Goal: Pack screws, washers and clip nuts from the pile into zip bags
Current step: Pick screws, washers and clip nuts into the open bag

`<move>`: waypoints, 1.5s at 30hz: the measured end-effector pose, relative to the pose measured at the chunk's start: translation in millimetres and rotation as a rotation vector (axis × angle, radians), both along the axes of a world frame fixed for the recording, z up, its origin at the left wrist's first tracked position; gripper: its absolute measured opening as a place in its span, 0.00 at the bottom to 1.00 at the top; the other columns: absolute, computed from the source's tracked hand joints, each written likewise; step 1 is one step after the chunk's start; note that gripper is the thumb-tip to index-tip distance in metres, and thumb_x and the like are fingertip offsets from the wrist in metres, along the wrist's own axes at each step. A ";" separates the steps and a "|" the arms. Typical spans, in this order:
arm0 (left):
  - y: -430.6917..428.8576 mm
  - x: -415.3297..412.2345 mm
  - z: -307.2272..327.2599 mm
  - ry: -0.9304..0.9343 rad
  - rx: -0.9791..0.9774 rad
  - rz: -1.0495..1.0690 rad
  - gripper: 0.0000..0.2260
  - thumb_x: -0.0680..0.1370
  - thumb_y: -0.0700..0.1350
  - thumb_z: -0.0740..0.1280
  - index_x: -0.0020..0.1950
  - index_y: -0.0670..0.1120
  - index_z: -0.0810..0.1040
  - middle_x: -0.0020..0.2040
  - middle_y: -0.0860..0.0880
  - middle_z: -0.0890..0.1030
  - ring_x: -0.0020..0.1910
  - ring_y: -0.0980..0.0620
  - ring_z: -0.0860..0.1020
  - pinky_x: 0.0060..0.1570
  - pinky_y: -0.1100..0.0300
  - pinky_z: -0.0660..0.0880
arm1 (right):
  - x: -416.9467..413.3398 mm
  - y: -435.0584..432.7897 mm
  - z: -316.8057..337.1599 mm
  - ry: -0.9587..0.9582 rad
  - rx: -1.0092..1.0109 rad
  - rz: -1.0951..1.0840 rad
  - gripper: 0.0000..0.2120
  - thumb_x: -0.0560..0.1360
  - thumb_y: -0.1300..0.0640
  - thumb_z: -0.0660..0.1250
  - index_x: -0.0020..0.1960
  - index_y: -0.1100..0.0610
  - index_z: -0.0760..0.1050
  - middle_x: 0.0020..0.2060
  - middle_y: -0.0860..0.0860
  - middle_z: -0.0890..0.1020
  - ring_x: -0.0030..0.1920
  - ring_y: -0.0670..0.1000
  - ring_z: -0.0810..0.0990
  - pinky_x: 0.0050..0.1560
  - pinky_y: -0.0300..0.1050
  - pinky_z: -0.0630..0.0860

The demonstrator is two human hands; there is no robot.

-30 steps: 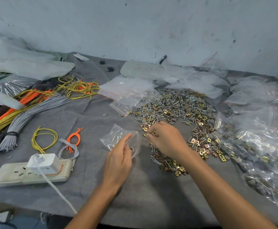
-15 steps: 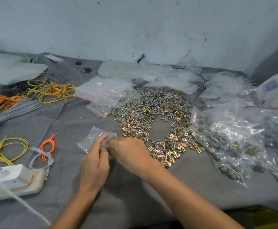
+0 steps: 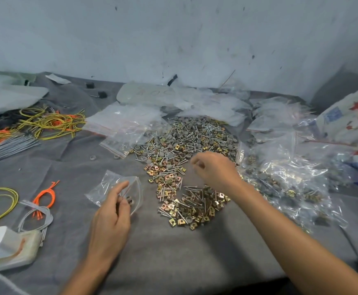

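A heap of screws, grey washers and brass clip nuts (image 3: 184, 150) lies mid-table on the grey cloth. To its left, my left hand (image 3: 110, 222) pinches the mouth of a small clear zip bag (image 3: 108, 184), which holds a few screws and a washer. My right hand (image 3: 216, 169) hovers over the heap's near right part, apart from the bag. Its fingers are curled and blurred, so I cannot tell whether they hold anything.
Filled zip bags (image 3: 284, 173) are stacked at the right, with a printed sack (image 3: 354, 116) beyond them. Empty zip bags (image 3: 127, 122) lie behind the heap. Yellow wires (image 3: 50, 124), an orange wire loop (image 3: 46, 196) and a power strip (image 3: 8, 248) sit at the left.
My right hand has left the bag's mouth and swung right, back over the heap. My left hand still holds the bag, now with its mouth spread wider.
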State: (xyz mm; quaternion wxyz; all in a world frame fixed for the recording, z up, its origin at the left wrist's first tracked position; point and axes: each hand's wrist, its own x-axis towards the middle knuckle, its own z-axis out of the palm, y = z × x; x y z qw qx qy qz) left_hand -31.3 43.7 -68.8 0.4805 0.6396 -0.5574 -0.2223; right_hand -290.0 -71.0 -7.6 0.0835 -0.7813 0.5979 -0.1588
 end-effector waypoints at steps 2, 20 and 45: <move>-0.2 0.0 0.2 0.003 0.004 -0.002 0.19 0.77 0.52 0.57 0.68 0.61 0.72 0.36 0.59 0.75 0.33 0.57 0.73 0.35 0.53 0.70 | -19.0 -23.3 -0.6 0.036 0.007 -0.074 0.06 0.81 0.54 0.64 0.51 0.47 0.79 0.47 0.41 0.79 0.44 0.41 0.77 0.39 0.36 0.71; -7.1 1.9 -11.1 0.010 0.020 0.004 0.17 0.81 0.47 0.62 0.62 0.69 0.75 0.44 0.62 0.81 0.49 0.68 0.80 0.42 0.76 0.71 | -72.7 -127.9 -38.1 0.330 0.115 -0.227 0.29 0.82 0.35 0.50 0.78 0.48 0.57 0.76 0.58 0.68 0.75 0.63 0.66 0.76 0.65 0.58; -4.2 2.7 -7.5 0.007 0.034 -0.009 0.17 0.78 0.55 0.56 0.64 0.70 0.72 0.37 0.60 0.77 0.36 0.60 0.76 0.36 0.54 0.72 | -54.3 -45.3 8.7 -0.003 0.077 -0.097 0.05 0.82 0.56 0.64 0.53 0.49 0.79 0.48 0.43 0.82 0.44 0.45 0.81 0.48 0.48 0.82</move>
